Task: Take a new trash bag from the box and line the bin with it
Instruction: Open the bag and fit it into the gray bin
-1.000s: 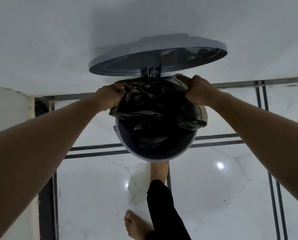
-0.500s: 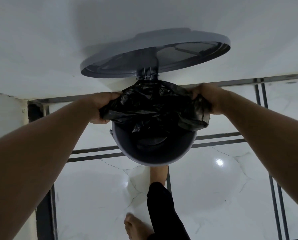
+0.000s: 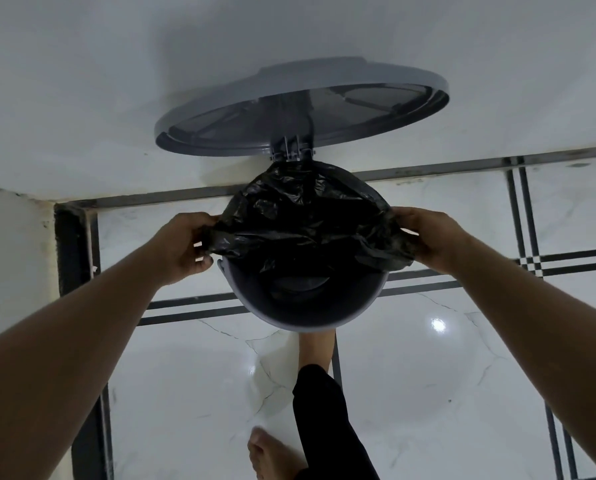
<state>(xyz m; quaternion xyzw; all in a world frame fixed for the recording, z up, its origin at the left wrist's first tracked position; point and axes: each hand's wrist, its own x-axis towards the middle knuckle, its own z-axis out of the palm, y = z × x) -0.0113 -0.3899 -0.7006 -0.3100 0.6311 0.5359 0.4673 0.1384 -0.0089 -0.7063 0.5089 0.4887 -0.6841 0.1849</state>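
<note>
At the left, the left hand [image 3: 182,245] grips the left edge of the black trash bag [image 3: 307,220], its fingers [image 3: 203,259] curled round a bunch of the plastic just outside the bin's rim. In the middle, the bag is spread across the far half of the grey bin [image 3: 300,311]: its back edge sits up by the hinge under the raised lid [image 3: 300,105], while the rest lies crumpled and slack over the opening. The near part of the rim is bare, and the inside wall and bottom of the bin show beneath the plastic. A foot [image 3: 315,351] is at the base of the bin, probably on the pedal, which would explain the open lid. At the right, the right hand [image 3: 428,233] holds the bag's right edge, fingers closed on the plastic at the rim.

The bag appears to be out of its box and opened, so that part looks done. What seems left is drawing the mouth over the near rim, folding it down all round, and pushing the body down into the bin.
</note>
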